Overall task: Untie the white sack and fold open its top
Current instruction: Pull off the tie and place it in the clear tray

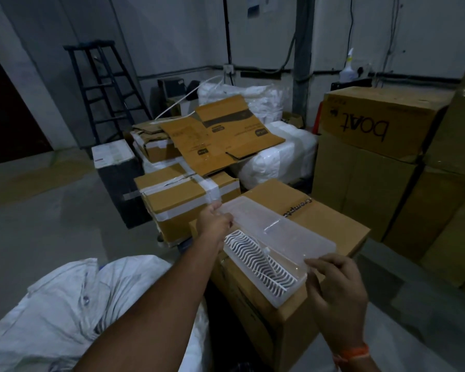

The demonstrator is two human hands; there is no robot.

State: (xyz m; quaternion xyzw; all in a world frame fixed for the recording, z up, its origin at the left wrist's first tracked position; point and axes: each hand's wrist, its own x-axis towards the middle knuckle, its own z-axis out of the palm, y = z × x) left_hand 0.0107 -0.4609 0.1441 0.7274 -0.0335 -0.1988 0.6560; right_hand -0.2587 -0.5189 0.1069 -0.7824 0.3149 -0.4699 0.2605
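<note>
A clear plastic container (274, 237) is held over a cardboard box (333, 218) by both hands. Its far end is gripped by the left hand (215, 221), with the fingers curled over the rim. Its near corner is pinched by the right hand (338, 291), thumb and fingertips closed on the transparent edge. A white ribbed insert (258, 264) with wavy slats is seen inside the container, toward its near end. An orange band (352, 354) is worn on the right wrist.

The white sack (65, 304) lies at the lower left, on the floor just beside the cardboard box and below the outstretched left forearm. It is touched by neither hand; both are well apart from it, up and to the right. Its woven fabric is crumpled and bunched into folds toward the middle, but whether the top is tied cannot be told from this view.

Beyond the hands, a taped carton (183, 194) is stacked with flattened cardboard (220, 135) and other white bundles (279, 157). A large box printed "boAt" (381, 119) is seen at the right, and a dark stepladder (102, 87) stands against the back wall.
</note>
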